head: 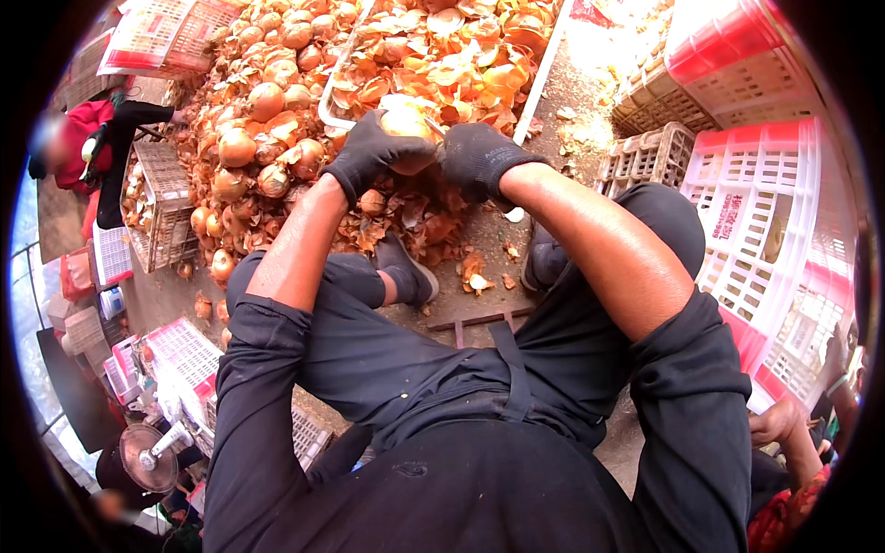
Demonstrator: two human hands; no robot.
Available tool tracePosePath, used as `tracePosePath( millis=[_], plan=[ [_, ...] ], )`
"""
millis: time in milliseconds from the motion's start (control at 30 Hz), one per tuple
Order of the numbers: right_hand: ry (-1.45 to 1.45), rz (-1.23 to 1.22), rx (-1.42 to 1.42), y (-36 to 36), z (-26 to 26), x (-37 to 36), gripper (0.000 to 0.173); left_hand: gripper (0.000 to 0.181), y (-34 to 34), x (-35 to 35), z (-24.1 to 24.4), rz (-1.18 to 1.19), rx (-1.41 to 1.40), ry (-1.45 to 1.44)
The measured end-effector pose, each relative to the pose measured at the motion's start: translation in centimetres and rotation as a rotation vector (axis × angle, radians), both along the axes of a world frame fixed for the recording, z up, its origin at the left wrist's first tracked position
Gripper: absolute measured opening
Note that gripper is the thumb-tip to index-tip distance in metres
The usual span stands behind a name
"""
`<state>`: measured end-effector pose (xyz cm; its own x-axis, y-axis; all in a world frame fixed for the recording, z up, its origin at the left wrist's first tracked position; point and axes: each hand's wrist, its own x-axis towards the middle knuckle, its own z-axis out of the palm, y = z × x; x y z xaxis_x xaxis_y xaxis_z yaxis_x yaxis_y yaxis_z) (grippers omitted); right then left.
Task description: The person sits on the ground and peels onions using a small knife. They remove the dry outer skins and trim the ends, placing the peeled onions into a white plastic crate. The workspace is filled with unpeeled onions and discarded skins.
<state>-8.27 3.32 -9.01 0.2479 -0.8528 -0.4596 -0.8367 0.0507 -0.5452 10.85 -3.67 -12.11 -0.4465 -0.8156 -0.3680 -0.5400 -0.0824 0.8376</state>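
Both hands wear dark knitted gloves and meet in front of me, over the near end of a white-rimmed container [334,119] heaped with onion skins [477,76]. My left hand [380,148] is closed around an onion [406,124], its upper side bright in the light. Against the onion's right side is my right hand [477,159], fingers curled. A small metallic piece, perhaps a blade, shows between the onion and the right hand; most of it is hidden. To the left lies a large pile of unpeeled brown onions [237,148] among loose skins.
Plastic crates with red rims [753,228] stack at the right, beside a brown slatted crate [650,155]. At left, a tilted crate [166,200] holds onions, near a co-worker in red [83,145]. A fan [145,457] stands lower left. Another person's hand [778,422] shows lower right.
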Motion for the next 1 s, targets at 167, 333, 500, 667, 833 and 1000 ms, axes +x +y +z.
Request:
tracePosePath(
  millis=[167, 333, 500, 667, 833, 1000],
  plan=[
    [-0.029, -0.005, 0.084, -0.6, 0.1, -0.1, 0.032, 0.101, 1.7, -0.6, 0.7, 0.057, -0.308, -0.218],
    [-0.02, 0.021, 0.132, -0.9, 0.8, 0.1, 0.03, 0.119, 3.1, -0.8, 1.0, -0.191, -0.619, -0.442],
    [-0.013, 0.028, 0.097, -0.8, 0.5, 0.3, 0.031, 0.115, 3.5, -1.4, 1.6, -0.172, -0.581, -0.561],
    [0.078, 0.062, -0.036, -0.5, -0.4, 1.0, 0.028, 0.109, 2.5, -1.1, 1.9, -0.185, -0.562, -0.545],
    [0.061, 0.087, -0.087, 0.1, -1.2, 0.9, 0.029, 0.113, 1.4, -0.3, 1.1, -0.209, -0.534, -0.517],
    [0.062, 0.037, -0.153, 0.6, -2.3, 1.2, 0.029, 0.1, 0.1, 0.1, 0.4, -0.242, -0.524, -0.446]
  ],
)
